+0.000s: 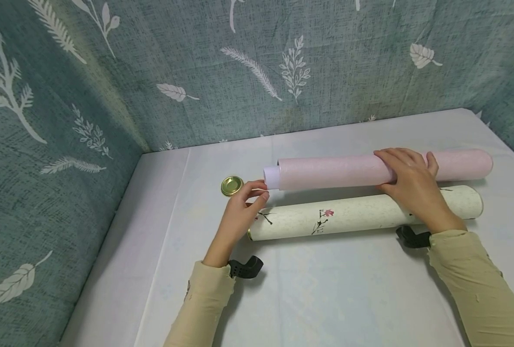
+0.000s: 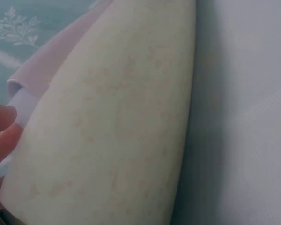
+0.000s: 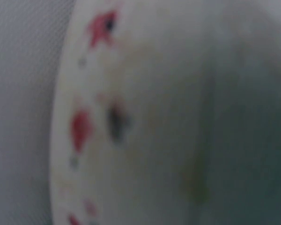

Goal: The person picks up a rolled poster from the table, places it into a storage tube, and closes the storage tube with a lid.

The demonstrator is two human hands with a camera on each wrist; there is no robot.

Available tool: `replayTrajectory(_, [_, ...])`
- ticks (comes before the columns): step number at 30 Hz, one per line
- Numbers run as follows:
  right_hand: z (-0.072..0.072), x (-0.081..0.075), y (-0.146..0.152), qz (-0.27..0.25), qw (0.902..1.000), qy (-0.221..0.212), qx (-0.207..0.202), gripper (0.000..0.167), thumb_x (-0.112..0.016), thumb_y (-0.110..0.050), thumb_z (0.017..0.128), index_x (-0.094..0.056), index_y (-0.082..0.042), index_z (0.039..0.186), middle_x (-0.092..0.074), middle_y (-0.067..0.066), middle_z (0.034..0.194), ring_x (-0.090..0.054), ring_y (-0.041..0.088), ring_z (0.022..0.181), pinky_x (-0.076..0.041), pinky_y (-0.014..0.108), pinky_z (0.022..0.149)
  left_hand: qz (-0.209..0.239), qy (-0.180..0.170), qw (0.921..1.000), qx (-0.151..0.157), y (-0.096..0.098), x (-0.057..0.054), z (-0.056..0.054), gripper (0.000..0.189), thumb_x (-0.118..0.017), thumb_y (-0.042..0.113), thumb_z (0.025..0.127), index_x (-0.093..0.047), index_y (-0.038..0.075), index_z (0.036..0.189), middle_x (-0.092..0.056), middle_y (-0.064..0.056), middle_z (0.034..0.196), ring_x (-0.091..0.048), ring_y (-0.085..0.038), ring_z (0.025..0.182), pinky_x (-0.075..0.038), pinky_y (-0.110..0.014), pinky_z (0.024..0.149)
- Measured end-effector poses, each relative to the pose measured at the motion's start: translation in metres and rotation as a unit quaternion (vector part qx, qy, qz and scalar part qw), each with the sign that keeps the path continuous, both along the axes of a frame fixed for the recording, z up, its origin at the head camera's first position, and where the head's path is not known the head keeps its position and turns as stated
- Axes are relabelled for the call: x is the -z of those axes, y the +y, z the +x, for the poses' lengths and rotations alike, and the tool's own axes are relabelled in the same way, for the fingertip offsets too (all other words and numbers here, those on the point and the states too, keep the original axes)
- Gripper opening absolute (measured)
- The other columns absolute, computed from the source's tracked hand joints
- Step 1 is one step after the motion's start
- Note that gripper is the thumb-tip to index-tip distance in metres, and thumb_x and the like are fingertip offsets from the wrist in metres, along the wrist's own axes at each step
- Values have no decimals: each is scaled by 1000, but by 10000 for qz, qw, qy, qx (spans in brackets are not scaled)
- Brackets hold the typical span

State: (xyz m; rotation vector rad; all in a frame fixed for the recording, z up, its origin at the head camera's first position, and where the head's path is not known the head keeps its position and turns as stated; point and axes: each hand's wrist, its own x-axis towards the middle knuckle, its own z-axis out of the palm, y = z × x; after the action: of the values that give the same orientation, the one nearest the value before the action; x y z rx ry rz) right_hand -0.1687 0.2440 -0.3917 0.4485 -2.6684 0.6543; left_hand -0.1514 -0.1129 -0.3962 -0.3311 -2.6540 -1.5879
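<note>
A pink cardboard tube [image 1: 335, 172] lies across the table, with a white paper roll [image 1: 272, 178] sticking out of its left end. My left hand [image 1: 244, 202] pinches the lower edge of that roll at its outer end; its fingers [image 2: 3, 138] show at the left of the left wrist view. Over the middle of the pink tube, my right hand [image 1: 411, 180] grips it from above. In front lies a cream tube [image 1: 361, 212] with a floral print, passing beneath both wrists. It fills much of both wrist views, hiding the right fingers from the right wrist camera.
A round gold lid [image 1: 232, 185] rests on the table left of the tubes, just beyond the left hand. The white-covered table [image 1: 326, 294] meets a green leaf-patterned cloth [image 1: 222, 77] at the back and sides.
</note>
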Motion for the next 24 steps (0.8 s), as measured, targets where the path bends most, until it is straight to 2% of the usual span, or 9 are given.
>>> replayTrajectory(7, [0, 0, 0, 5, 10000, -1, -2, 70, -77, -9, 67, -46, -15, 129, -46, 11, 127, -30, 32, 122, 4, 61, 97, -183, -33, 9998, 60, 3, 3, 2, 22, -56, 36, 87, -56, 29, 108, -54, 15, 114, -52, -2, 102, -45, -32, 82])
replayTrajectory(13, [0, 0, 0, 6, 10000, -1, 2, 70, -77, -9, 67, -46, -15, 129, -46, 11, 127, -30, 32, 122, 4, 60, 97, -268, -81, 9993, 263, 5, 4, 3, 26, -56, 35, 87, -54, 32, 113, -56, 8, 116, -53, -3, 101, -45, -30, 83])
replayTrajectory(15, [0, 0, 0, 4, 10000, -10, 7, 70, -77, -9, 67, -46, -15, 129, -46, 11, 127, -30, 32, 122, 4, 60, 97, -294, -91, 9987, 406, 6, 1, 4, 28, -56, 32, 88, -53, 29, 116, -55, 6, 118, -53, -6, 102, -45, -30, 83])
replayTrajectory(21, [0, 0, 0, 5, 10000, -15, 13, 70, -77, -9, 66, -46, -15, 129, -46, 10, 128, -30, 31, 122, 3, 60, 97, -364, -46, 9963, 782, 13, -20, 17, 33, -54, 18, 90, -50, 15, 122, -55, -3, 118, -54, -16, 103, -45, -32, 83])
replayTrajectory(23, [0, 1, 0, 5, 10000, 8, 7, 70, -77, -8, 66, -46, -15, 129, -46, 10, 127, -30, 31, 121, 3, 60, 97, -405, -23, 9957, 829, 14, -22, 18, 34, -54, 16, 90, -49, 13, 123, -56, -5, 117, -54, -17, 103, -45, -31, 83])
replayTrajectory(24, [0, 1, 0, 8, 10000, 16, 6, 70, -77, -9, 66, -46, -15, 129, -46, 10, 127, -30, 31, 121, 3, 60, 97, -424, -13, 9956, 838, 14, -20, 17, 34, -54, 16, 90, -49, 14, 124, -56, -5, 116, -54, -16, 102, -45, -31, 82])
